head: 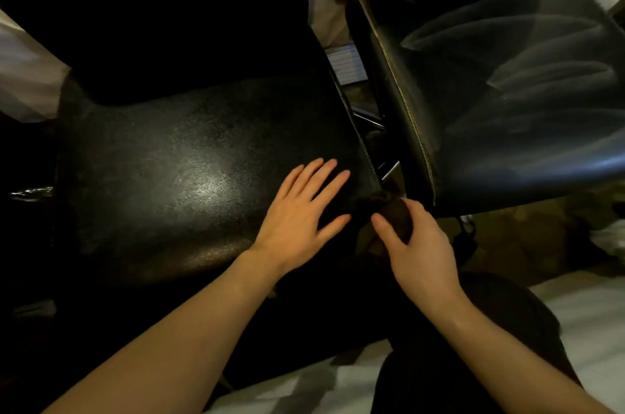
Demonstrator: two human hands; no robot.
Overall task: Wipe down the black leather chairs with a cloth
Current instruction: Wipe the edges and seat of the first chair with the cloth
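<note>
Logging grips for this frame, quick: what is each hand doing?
Left hand: open, flat on the chair seat.
Right hand: gripping a dark cloth.

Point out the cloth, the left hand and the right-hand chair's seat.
cloth (397,217), head view, bunched top.
left hand (301,210), head view, back of hand.
right-hand chair seat (507,92), head view, streaked middle.

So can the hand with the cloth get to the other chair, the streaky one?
Probably yes. The right hand grips the cloth at the near chair's front right corner, and the streaky chair sits just beside it across a narrow gap, with nothing lying between them.
</note>
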